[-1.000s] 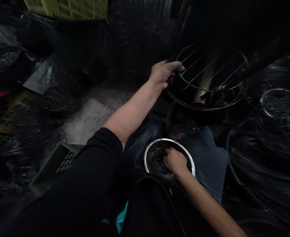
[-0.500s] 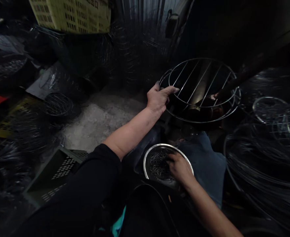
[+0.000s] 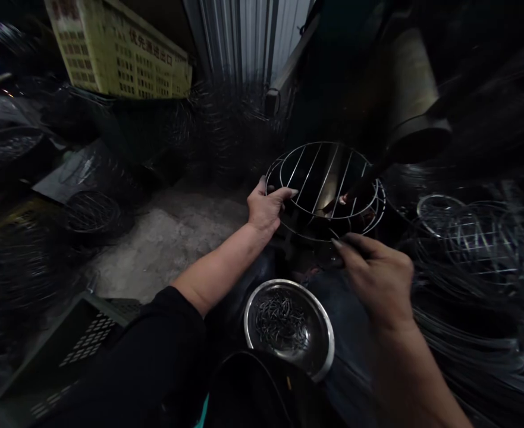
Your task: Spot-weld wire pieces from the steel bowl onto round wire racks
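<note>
Your left hand (image 3: 266, 211) grips the wire rack (image 3: 319, 142) by its rim, your right hand (image 3: 375, 276) is raised and half-closed beside it, and the steel bowl (image 3: 288, 282) holds many small wire pieces (image 3: 282, 321) left.

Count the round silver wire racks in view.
At least 5: a round silver wire rack gripped by the left hand; a dark round wire rack on the concrete floor at left; three overlapping round wire racks at right. More may hide in dark wire piles.
</note>
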Tool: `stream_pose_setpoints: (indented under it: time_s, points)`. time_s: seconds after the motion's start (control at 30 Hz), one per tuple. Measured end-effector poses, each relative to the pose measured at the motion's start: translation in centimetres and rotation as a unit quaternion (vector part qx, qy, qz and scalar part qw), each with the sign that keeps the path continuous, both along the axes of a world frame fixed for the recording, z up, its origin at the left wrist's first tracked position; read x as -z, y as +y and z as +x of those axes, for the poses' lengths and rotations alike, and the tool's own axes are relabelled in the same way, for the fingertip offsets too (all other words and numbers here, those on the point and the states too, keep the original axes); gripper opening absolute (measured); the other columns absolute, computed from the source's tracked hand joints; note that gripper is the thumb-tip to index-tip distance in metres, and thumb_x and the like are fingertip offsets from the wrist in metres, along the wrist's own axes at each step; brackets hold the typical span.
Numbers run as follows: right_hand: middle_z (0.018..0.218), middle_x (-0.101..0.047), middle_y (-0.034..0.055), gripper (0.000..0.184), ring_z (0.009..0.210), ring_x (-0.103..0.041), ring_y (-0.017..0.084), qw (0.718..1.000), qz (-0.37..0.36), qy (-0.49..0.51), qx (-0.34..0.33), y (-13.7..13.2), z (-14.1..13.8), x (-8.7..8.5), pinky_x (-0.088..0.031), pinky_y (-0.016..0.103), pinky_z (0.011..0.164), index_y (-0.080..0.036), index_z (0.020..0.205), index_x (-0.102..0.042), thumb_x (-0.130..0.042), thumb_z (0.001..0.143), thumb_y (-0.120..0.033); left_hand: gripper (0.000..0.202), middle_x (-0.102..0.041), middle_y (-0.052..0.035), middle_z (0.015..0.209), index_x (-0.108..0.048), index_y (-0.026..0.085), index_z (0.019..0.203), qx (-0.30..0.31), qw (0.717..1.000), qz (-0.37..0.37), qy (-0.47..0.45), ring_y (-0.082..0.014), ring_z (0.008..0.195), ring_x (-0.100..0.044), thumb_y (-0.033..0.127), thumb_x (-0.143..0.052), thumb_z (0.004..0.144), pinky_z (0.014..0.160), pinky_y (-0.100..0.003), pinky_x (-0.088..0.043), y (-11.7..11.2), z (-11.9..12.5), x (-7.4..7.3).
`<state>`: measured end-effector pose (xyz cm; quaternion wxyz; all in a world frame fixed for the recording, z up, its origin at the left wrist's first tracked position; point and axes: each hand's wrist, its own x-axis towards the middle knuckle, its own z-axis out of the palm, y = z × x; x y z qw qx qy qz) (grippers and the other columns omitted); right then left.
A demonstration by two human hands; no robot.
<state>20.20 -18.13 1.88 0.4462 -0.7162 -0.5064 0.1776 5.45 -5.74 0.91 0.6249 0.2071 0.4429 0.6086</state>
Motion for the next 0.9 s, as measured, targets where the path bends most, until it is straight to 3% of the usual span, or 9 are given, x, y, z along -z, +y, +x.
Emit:
stream_pose_setpoints:
  time_s: [0.07, 0.17, 0.23, 0.47, 0.67, 0.9]
  points:
    - [0.07, -0.073, 0.0056, 0.029, 0.067, -0.067, 0.022, 0.996, 0.015, -0.083, 0.016, 1.4, -0.4, -0.2, -0.052, 0.034, 0.067, -0.02, 0.079, -0.078, -0.061, 0.075, -0.043, 0.082, -0.054, 0.0066, 0.071, -0.061, 0.018, 0.129, -0.007, 1.0, -0.013, 0.003, -0.0053, 0.056, -0.051, 0.004, -0.085, 0.052, 0.05, -0.019, -0.033, -0.1, 0.1, -0.2]
    - [0.078, -0.076, 0.0073, 0.028, 0.076, -0.069, 0.025, 0.994, 0.021, -0.103, 0.018, 2.3, -0.7, 0.2, -0.053, 0.036, 0.075, -0.02, 0.078, -0.078, -0.058, 0.073, -0.04, 0.081, -0.053, 0.0068, 0.074, -0.062, 0.019, 0.127, -0.011, 1.0, -0.018, 0.0, -0.0037, 0.056, -0.05, 0.003, -0.085, 0.051, 0.05, -0.018, -0.033, 0.1, 0.2, -0.4]
    - [0.08, -0.076, 0.0068, 0.027, 0.076, -0.07, 0.024, 0.997, 0.023, -0.068, 0.023, 2.2, -0.6, 0.5, -0.054, 0.036, 0.074, -0.019, 0.079, -0.078, -0.062, 0.072, -0.039, 0.078, -0.052, 0.0067, 0.076, -0.063, 0.018, 0.124, -0.013, 1.0, -0.007, -0.009, -0.0026, 0.055, -0.048, 0.003, -0.084, 0.051, 0.049, -0.019, -0.032, 0.3, 0.2, -0.4]
    - [0.056, -0.067, 0.0005, 0.032, 0.046, -0.061, 0.017, 0.988, -0.001, 0.144, 0.048, 2.7, -0.9, 0.8, -0.048, 0.027, 0.045, -0.014, 0.089, -0.078, -0.073, 0.072, -0.04, 0.071, -0.051, 0.0062, 0.081, -0.063, 0.017, 0.12, -0.004, 1.0, 0.021, -0.006, -0.0026, 0.056, -0.049, 0.005, -0.081, 0.053, 0.048, -0.02, -0.032, 0.5, 0.4, -0.1]
    - [0.054, -0.066, -0.0001, 0.027, 0.044, -0.062, 0.017, 0.973, 0.072, 0.194, 0.101, 3.8, -2.5, 1.8, -0.049, 0.026, 0.043, -0.013, 0.088, -0.077, -0.073, 0.073, -0.036, 0.079, -0.051, 0.0046, 0.088, -0.063, 0.018, 0.126, -0.014, 1.0, 0.009, -0.015, -0.003, 0.057, -0.052, 0.001, -0.082, 0.051, 0.049, -0.021, -0.033, 0.5, 0.6, -0.4]
    - [0.06, -0.069, 0.0003, 0.025, 0.048, -0.067, 0.018, 0.952, 0.129, 0.255, 0.11, 3.5, -3.0, 3.0, -0.055, 0.028, 0.047, -0.014, 0.082, -0.074, -0.078, 0.071, -0.037, 0.063, -0.052, 0.0036, 0.093, -0.067, 0.018, 0.108, -0.006, 1.0, 0.024, -0.014, -0.0016, 0.057, -0.052, 0.002, -0.082, 0.049, 0.048, -0.02, -0.03, 1.0, 0.5, -0.3]
